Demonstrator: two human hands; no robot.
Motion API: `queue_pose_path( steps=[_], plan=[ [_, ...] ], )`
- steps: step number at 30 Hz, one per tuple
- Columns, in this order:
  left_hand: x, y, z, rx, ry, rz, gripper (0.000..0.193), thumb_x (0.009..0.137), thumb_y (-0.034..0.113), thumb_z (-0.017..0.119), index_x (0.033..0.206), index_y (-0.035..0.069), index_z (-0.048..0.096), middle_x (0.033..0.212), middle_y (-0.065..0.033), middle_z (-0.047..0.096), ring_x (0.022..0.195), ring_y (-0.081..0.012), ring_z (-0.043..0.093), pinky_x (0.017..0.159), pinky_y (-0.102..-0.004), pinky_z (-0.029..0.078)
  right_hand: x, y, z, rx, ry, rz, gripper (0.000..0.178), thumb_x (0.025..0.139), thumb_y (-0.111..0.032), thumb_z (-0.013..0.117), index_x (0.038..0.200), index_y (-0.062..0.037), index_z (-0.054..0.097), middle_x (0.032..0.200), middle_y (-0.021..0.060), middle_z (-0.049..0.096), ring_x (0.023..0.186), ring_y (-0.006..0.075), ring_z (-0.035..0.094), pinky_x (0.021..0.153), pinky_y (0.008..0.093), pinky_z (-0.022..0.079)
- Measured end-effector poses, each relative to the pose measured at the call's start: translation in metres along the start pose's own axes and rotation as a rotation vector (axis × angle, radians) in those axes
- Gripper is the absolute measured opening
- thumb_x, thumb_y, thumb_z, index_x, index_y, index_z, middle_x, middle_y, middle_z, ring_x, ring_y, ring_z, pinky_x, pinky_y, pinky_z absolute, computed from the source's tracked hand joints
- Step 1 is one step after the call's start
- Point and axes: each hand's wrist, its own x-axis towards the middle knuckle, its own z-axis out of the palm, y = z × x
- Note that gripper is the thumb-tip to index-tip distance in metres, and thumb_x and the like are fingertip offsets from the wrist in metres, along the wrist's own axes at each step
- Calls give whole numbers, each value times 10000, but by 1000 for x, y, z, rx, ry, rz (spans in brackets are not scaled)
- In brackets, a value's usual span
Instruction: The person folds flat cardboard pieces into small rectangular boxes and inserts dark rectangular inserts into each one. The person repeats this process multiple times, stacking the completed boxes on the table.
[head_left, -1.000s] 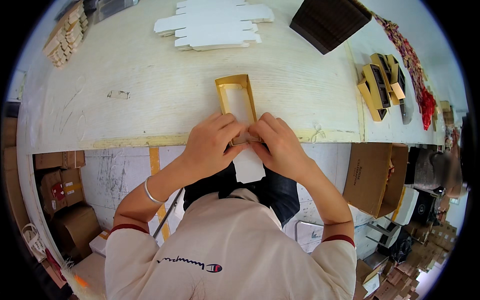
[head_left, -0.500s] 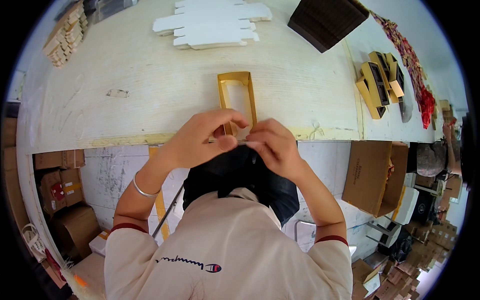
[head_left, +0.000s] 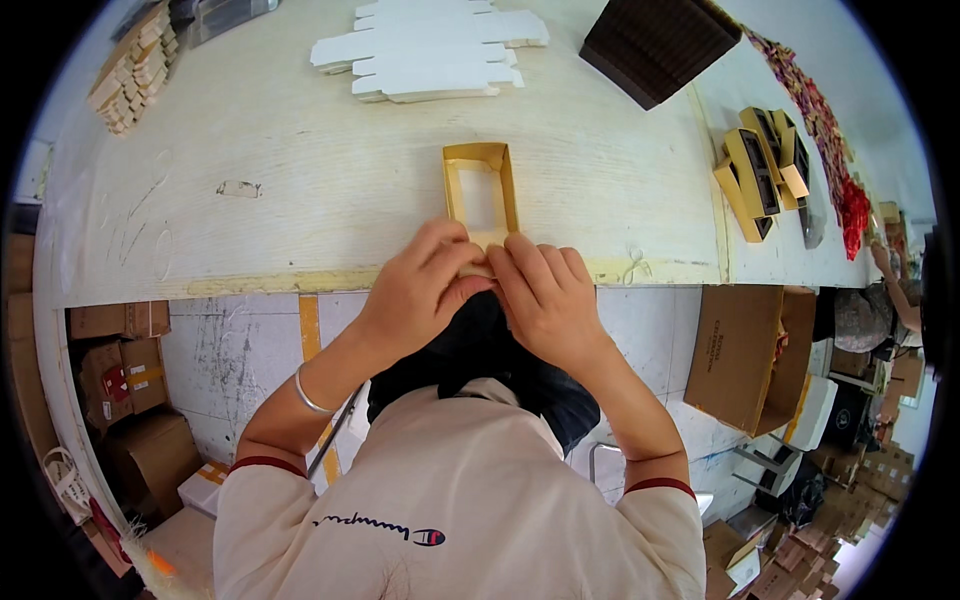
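Note:
A gold cardboard box frame lies on the white table, its long side pointing away from me. Through its middle a pale area shows. Both my hands are at its near end, by the table's front edge. My left hand is closed on the near left corner, thumb and fingers pinching the card. My right hand grips the same near end from the right, its fingers bent over the edge. The fingertips nearly meet and hide the near end wall.
Flat white box blanks are stacked at the far middle. A dark brown stack stands far right, with gold boxes with dark inserts nearer. Below right is an open brown carton. Another person's arm shows at far right.
My hands have come together on the near end of the gold box; the left fingers, spread before, are now bent in. The right hand has turned over it.

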Motion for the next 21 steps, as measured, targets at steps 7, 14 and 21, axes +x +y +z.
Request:
queue_pose_path(
  steps=[7, 14, 21],
  plan=[
    [10, 5, -9, 180, -288, -71, 143, 761, 138, 699, 801, 32, 612, 741, -41, 569, 648, -242, 550, 568, -348, 467, 19, 11, -13, 206, -512, 139, 239, 700, -60, 658, 928, -24, 594, 834, 88, 540, 759, 255, 578, 634, 351, 439],
    [24, 3, -30, 246, -470, 86, 265, 697, 265, 744, 765, 44, 615, 781, -51, 564, 812, -241, 538, 745, -353, 453, 56, 56, -36, 569, -151, 322, 332, 782, -64, 633, 1102, -19, 558, 1091, 129, 545, 827, 263, 574, 696, 328, 474],
    [23, 20, -11, 493, -343, 171, 332, 658, 320, 758, 707, 42, 584, 833, -86, 535, 899, -274, 515, 813, -407, 422, 84, 78, -20, 343, -823, 424, 376, 754, -7, 515, 1127, -44, 484, 1031, 165, 478, 849, 352, 559, 770, 392, 463]
  ],
)
